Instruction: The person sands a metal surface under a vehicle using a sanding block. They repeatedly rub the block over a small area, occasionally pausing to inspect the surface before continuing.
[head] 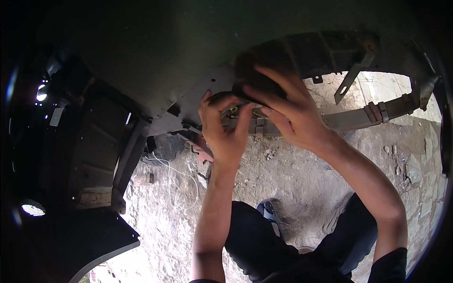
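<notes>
Both my hands are raised under the dark sheet-metal underside point(170, 60) of a vehicle. My left hand point(224, 127) holds the lower left edge of a dark, rounded part point(260, 83) between thumb and fingers. Across the same part lie the spread fingers of my right hand point(295, 109), with the thumb below. The part is blurred and in shadow, so its exact kind cannot be told. Just behind the hands runs a leaf spring point(348, 118) with metal clamps. Small fittings point(233, 109) show in the gap between my hands.
A slotted metal bracket point(348, 83) hangs at the upper right. Left of my hands are a red metal piece point(203, 152), a tyre point(166, 146) and a loose white cable point(170, 169). A dark panel point(95, 226) juts in at lower left. Rough dirt ground point(283, 169) lies below.
</notes>
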Available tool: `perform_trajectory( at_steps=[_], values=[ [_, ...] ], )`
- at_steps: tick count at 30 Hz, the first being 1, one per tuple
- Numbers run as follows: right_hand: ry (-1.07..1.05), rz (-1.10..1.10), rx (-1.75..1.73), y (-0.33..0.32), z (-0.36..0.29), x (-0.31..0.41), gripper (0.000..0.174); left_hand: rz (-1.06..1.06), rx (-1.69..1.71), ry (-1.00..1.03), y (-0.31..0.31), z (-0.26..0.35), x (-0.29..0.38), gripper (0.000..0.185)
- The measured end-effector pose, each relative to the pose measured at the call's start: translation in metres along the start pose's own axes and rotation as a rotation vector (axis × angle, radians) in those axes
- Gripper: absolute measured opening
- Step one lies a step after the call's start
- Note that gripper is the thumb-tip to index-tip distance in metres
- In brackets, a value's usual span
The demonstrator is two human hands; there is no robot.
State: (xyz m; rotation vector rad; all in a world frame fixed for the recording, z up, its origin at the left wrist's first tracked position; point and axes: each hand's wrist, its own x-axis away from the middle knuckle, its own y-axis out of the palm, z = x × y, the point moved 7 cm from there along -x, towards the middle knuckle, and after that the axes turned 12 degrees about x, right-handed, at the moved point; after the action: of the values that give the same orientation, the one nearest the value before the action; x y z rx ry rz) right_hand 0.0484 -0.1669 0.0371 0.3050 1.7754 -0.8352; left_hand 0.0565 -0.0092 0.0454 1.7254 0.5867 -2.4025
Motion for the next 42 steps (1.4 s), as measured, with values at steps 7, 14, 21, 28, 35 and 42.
perform_trajectory(
  at_steps=[7,14,21,28,35,42],
  values=[
    [0.059,0.068,-0.042,0.003,0.002,0.007,0.034,-0.01,-0.016,0.037,0.002,0.001,-0.002,0.031],
    [0.005,0.007,0.037,-0.001,0.0,0.006,0.033,-0.017,0.093,-0.036,-0.001,-0.002,-0.003,0.028],
    [0.08,0.025,-0.03,-0.001,-0.01,-0.008,0.033,-0.022,0.099,-0.068,-0.002,-0.008,0.0,0.027],
    [-0.036,0.036,0.064,-0.001,0.006,0.008,0.035,0.004,0.106,-0.073,0.002,-0.004,-0.001,0.028],
    [-0.033,0.05,0.032,0.006,0.001,0.003,0.035,0.011,0.098,-0.069,-0.001,-0.003,-0.001,0.028],
    [0.035,0.093,-0.034,0.006,-0.001,0.001,0.034,0.013,0.096,-0.044,0.002,-0.002,0.001,0.029]
  ],
)
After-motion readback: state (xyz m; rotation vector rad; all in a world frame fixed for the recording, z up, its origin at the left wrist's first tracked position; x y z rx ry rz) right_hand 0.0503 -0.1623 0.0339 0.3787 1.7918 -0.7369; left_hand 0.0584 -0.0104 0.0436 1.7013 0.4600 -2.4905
